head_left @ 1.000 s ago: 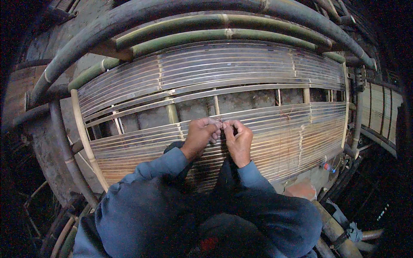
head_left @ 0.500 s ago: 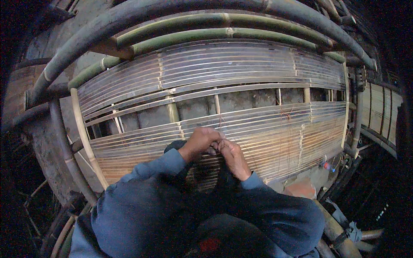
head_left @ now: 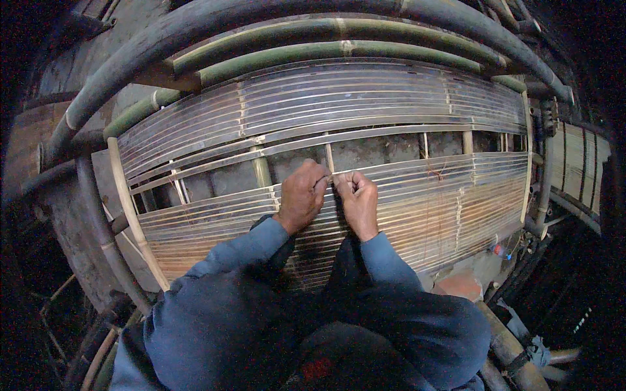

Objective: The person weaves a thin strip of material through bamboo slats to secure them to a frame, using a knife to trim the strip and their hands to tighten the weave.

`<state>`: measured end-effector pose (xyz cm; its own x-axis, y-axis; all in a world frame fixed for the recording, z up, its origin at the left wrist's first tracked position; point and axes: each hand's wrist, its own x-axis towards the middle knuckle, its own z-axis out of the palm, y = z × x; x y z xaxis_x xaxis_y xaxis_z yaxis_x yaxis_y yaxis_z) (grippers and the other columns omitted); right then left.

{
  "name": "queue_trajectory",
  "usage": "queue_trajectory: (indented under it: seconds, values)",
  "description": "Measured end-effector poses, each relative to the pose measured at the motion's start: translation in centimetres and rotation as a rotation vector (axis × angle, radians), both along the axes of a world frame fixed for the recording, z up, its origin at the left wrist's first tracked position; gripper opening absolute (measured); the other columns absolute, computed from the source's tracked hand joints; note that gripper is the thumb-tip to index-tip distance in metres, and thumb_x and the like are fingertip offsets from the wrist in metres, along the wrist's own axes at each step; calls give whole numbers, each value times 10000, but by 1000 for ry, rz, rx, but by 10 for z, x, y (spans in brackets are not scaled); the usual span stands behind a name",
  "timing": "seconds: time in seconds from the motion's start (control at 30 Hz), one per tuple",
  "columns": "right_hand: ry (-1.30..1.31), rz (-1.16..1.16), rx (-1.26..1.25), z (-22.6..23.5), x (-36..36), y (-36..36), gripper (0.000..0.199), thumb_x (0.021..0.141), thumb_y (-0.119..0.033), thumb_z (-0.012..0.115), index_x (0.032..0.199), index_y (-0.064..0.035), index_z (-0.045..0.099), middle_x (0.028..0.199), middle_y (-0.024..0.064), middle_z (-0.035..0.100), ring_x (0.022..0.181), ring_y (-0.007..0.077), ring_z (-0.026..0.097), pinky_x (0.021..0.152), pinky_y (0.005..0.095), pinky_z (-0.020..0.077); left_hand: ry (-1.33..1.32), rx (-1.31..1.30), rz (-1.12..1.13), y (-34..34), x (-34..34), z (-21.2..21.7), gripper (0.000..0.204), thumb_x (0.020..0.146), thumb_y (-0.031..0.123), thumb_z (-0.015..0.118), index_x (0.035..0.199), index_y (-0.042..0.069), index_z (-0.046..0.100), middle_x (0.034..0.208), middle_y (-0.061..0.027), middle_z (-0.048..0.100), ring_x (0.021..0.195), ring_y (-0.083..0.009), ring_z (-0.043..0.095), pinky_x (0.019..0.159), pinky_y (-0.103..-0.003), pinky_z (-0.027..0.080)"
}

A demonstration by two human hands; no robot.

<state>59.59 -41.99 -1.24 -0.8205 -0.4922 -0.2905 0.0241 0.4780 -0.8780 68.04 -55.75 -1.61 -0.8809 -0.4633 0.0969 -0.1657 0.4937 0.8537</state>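
Observation:
My left hand [head_left: 302,197] and my right hand [head_left: 359,201] meet fingertip to fingertip over the middle of a large panel of thin pale bamboo slats [head_left: 417,212]. Both are closed in a pinch. Whatever lies between the fingers is too small to make out. They are at the upper edge of the lower slat section, beside a short upright bamboo strip [head_left: 329,155]. Reddish thread [head_left: 435,172] hangs loosely on the slats to the right. A wider gap parts this section from the upper slats [head_left: 345,98].
Thick bamboo poles [head_left: 274,29] frame the far side. Pale side rails [head_left: 134,218] bound the panel. At the right is another slatted panel [head_left: 576,163], with a small red and blue object [head_left: 501,251] nearer me. A reddish-brown flat piece [head_left: 458,287] lies at lower right.
Both hands have moved away from me, up to the edge of the lower slats. My wrists have turned so the fingers point farther forward; the fingertips stay close together.

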Motion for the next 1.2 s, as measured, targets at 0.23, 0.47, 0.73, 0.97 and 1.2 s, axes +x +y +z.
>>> queue_trajectory:
  seconds: [0.23,0.47,0.73,0.97,1.2]
  values:
    - [-343,-196,-184,-19,-3,-9,161,967,-89,641,818,-36,668,664,-41,564,590,43,461,514,228,346,143,-37,-94,-4,-8,-6,159,826,-10,680,965,67,679,894,-119,597,829,-337,628,695,-427,502]
    - [-701,-255,-238,16,-7,-8,170,999,-148,582,907,-48,686,713,-21,589,561,34,450,443,199,314,87,-103,-136,-8,-9,-11,107,851,21,669,946,66,652,874,-117,569,830,-331,612,701,-431,504]
    - [406,-30,6,-10,-2,20,174,945,-146,644,1018,-3,713,813,99,680,638,152,609,555,289,473,-76,82,-91,5,-6,4,126,912,153,666,902,30,645,831,-166,599,803,-376,615,686,-449,492]
    - [202,9,-19,22,10,14,120,914,-63,683,996,0,742,851,139,719,705,208,675,641,321,517,-215,458,-24,9,0,-13,197,922,187,687,919,-9,707,738,-95,687,712,-190,644,655,-354,510]
    - [13,-17,-28,18,5,17,125,924,-86,689,969,19,739,745,78,698,657,121,607,620,290,490,-274,774,-21,11,4,-11,124,913,94,666,947,-14,715,755,-116,699,699,-202,640,667,-350,524]
